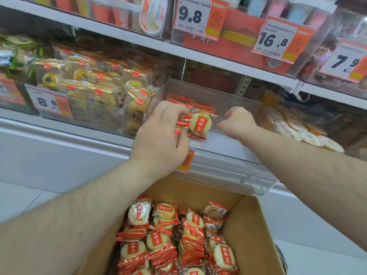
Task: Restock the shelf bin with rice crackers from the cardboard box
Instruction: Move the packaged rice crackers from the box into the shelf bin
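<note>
A clear plastic shelf bin (234,171) juts out from the middle shelf. Inside its left part stands a row of red-and-gold rice cracker packs (199,122). My left hand (160,135) reaches into the bin and its fingers grip the near packs of that row. My right hand (237,122) hovers in the bin to the right of the packs, fingers curled with nothing visible in them. Below, an open cardboard box (252,225) holds several more rice cracker packs (178,239), stacked on edge.
The bin to the left holds yellow pastry packs (103,86) behind an 8.8 price tag (49,103). Pale round crackers (303,132) fill the bin on the right. Price tags (195,16) hang from the upper shelf edge (139,42) overhead. White floor lies around the box.
</note>
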